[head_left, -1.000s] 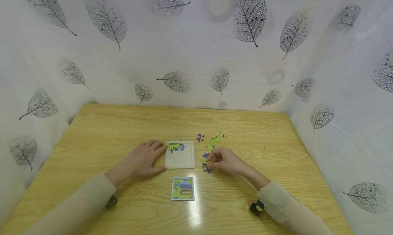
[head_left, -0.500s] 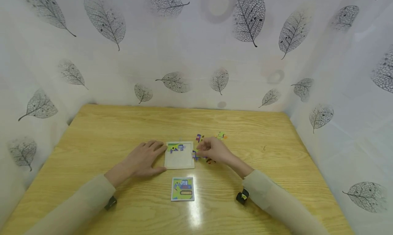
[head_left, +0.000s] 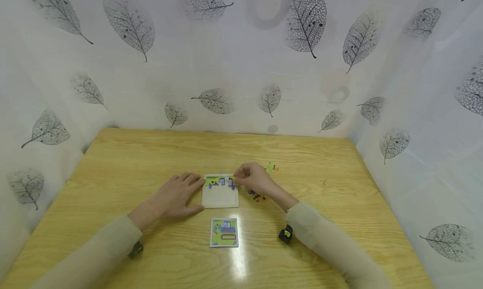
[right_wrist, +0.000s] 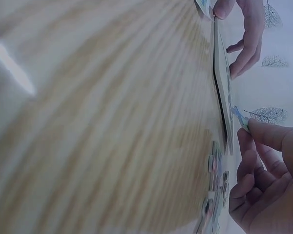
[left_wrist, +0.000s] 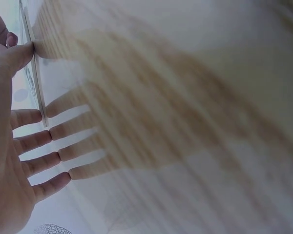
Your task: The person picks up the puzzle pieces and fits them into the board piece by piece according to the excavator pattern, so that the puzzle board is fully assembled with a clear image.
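A white puzzle tray lies on the table with joined jigsaw pieces in its upper left corner. My left hand rests flat beside it, thumb and fingers spread along the left edge; the left wrist view shows those fingertips on the tabletop at the tray. Over the tray's upper right corner, my right hand pinches a jigsaw piece between thumb and forefinger. In the right wrist view the pinched piece tilts just above the tray's surface. The hand partly hides it in the head view.
Loose jigsaw pieces lie right of the tray, with others below the right hand, partly covered. A square picture card showing a blue and red digger lies in front of the tray. Leaf-patterned curtains surround the wooden table.
My right hand has picked up a jigsaw piece from the loose ones and carried it left and away from me, over the tray's upper right corner. The left hand stays in place.
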Tool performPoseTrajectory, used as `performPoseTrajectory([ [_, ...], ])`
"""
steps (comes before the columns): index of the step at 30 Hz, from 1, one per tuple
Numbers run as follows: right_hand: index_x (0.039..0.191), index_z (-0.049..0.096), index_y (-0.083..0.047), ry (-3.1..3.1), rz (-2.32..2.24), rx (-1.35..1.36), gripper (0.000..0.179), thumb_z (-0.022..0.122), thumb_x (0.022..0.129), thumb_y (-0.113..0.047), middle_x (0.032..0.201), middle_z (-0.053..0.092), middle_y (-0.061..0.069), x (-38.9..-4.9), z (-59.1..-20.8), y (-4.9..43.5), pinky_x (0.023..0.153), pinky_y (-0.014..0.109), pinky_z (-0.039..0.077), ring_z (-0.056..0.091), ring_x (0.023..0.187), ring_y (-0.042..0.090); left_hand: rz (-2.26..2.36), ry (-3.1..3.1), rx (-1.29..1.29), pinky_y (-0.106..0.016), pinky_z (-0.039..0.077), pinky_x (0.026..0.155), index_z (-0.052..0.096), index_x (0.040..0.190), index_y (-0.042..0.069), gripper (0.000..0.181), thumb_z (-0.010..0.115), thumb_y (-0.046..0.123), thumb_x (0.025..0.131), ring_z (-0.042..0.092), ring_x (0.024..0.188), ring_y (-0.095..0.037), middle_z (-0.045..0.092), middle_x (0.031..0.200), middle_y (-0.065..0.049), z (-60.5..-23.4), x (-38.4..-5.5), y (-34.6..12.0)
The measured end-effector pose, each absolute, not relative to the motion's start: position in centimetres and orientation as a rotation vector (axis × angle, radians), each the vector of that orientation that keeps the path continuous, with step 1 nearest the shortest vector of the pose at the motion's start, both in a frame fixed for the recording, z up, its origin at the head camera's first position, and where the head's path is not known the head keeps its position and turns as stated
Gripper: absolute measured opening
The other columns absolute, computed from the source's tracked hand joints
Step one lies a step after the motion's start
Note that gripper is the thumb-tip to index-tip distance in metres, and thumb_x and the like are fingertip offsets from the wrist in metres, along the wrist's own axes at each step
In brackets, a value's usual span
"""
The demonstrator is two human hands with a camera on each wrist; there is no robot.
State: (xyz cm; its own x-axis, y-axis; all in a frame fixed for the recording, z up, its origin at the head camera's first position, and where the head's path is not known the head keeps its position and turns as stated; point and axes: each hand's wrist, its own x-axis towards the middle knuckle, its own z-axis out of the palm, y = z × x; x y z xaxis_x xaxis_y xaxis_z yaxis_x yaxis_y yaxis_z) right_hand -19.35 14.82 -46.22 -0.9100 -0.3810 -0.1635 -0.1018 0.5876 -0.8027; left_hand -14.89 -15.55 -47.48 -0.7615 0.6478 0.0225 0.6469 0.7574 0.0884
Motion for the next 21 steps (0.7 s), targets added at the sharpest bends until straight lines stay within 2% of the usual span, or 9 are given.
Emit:
performPoseTrajectory([
  [4, 0.108, 0.076, -0.009, 2.529, -1.215, -0.380, 0.018, 0.080, 0.095, -0.021, 0.097, 0.075, 0.005, -19.8, -46.4, 14.3, 0.071, 0.024, 0.057, 0.066, 0.084, 0.012, 0.148, 2.931, 1.071, -0.062, 0.052, 0.109, 0.054, 0.153, 0.009, 0.081, 0.063, 0.065, 0.095, 0.054, 0.140, -0.041, 0.056, 0.153, -0.018, -47.4, -14.9, -15.6],
  [11, 0.106, 0.076, -0.009, 2.568, -1.172, -0.351, 0.016, 0.080, 0.094, -0.020, 0.092, 0.074, 0.004, -20.1, -46.6, 13.8, 0.062, 0.022, 0.053, 0.064, 0.076, 0.013, 0.145, 2.930, 1.068, -0.061, 0.052, 0.110, 0.053, 0.154, 0.010, 0.082, 0.063, 0.066, 0.095, 0.053, 0.141, -0.041, 0.055, 0.154, -0.017, -47.4, -14.9, -15.5],
  [21, 0.105, 0.077, -0.010, 2.585, -1.141, -0.371, 0.014, 0.079, 0.095, -0.020, 0.091, 0.074, 0.003, -20.3, -46.9, 13.3, 0.063, 0.022, 0.053, 0.063, 0.077, 0.013, 0.149, 2.928, 1.065, -0.061, 0.052, 0.109, 0.052, 0.154, 0.010, 0.083, 0.063, 0.067, 0.095, 0.053, 0.142, -0.040, 0.054, 0.155, -0.017, -47.4, -14.9, -15.5],
])
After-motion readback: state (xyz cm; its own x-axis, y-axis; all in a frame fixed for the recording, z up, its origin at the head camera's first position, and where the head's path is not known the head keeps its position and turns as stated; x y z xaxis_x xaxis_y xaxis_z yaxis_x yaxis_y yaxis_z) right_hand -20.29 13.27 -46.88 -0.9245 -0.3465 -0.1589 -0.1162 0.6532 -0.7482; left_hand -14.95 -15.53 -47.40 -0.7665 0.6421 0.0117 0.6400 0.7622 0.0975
